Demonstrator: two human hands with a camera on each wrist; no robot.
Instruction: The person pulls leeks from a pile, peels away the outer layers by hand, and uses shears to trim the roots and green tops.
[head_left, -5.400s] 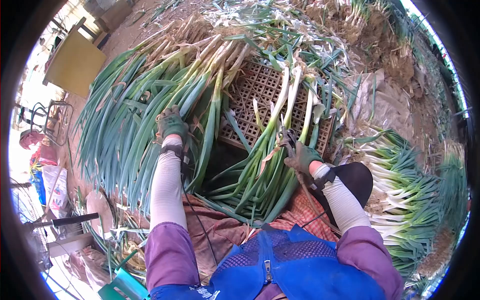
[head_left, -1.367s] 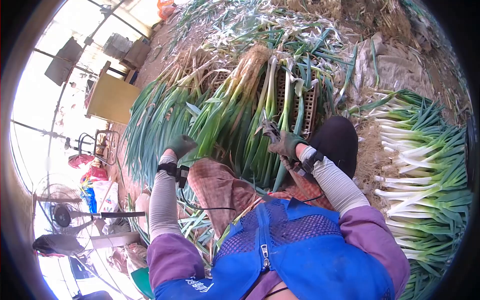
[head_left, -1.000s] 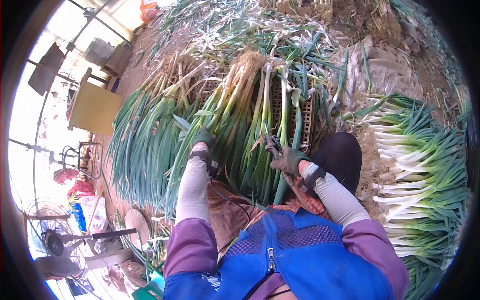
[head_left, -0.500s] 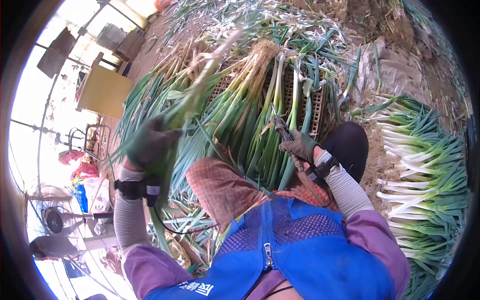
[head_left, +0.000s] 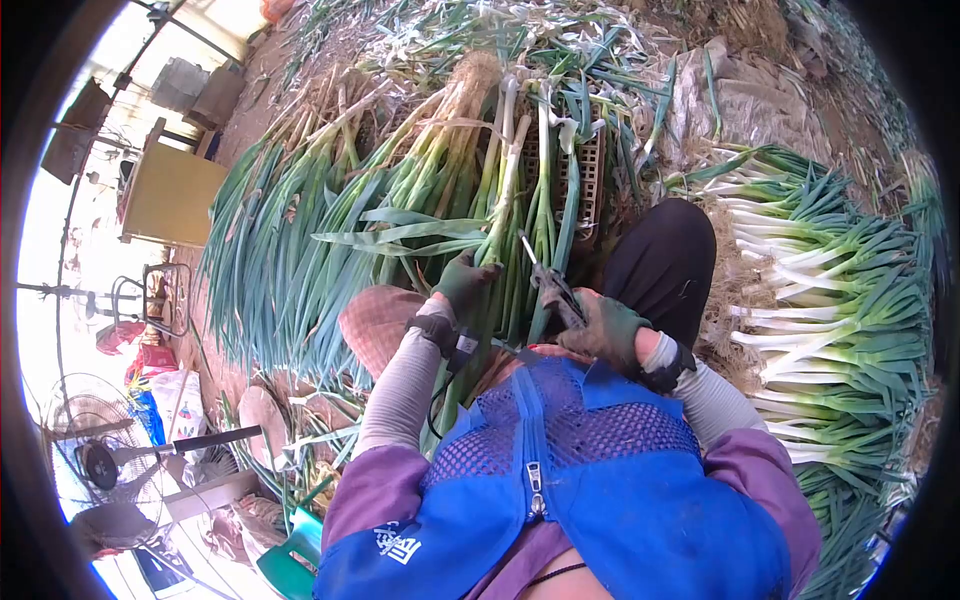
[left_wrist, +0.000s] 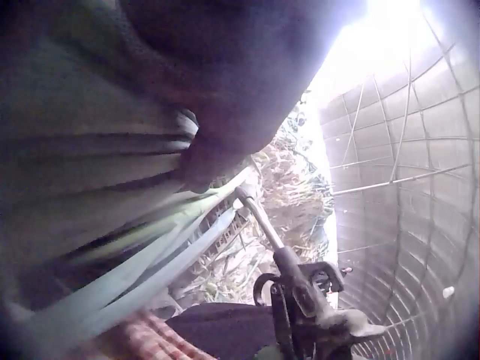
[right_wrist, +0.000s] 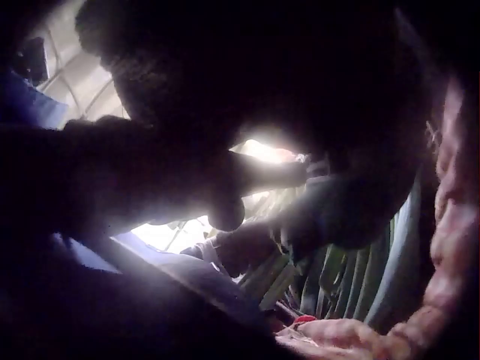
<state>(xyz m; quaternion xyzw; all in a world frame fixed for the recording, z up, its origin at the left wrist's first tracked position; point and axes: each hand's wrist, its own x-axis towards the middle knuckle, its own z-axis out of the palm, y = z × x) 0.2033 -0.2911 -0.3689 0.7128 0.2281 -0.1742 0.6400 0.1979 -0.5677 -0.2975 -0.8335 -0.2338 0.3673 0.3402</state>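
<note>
My gloved left hand (head_left: 465, 280) grips the leafy part of a green onion (head_left: 506, 195), whose pale stalk points up and away from me. Its long leaves trail left and down past the hand. My gloved right hand (head_left: 610, 325) holds an air blow gun (head_left: 557, 292), with the thin metal nozzle angled toward that stalk from the right. In the left wrist view the blow gun (left_wrist: 300, 292) shows at lower right, its nozzle tip close to the pale stalk. The right wrist view is mostly dark, with green leaves (right_wrist: 360, 277) below the hand.
Untrimmed green onions (head_left: 290, 250) lie heaped at the left, over a brown plastic crate (head_left: 590, 185). Cleaned white-stemmed onions (head_left: 800, 300) lie in a row at the right. A fan (head_left: 95, 465) stands lower left. Peelings (head_left: 470, 25) cover the far ground.
My left hand reached into the heap, swung up and left with a green onion, then came right beside the blow gun. My right hand has kept hold of the blow gun throughout.
</note>
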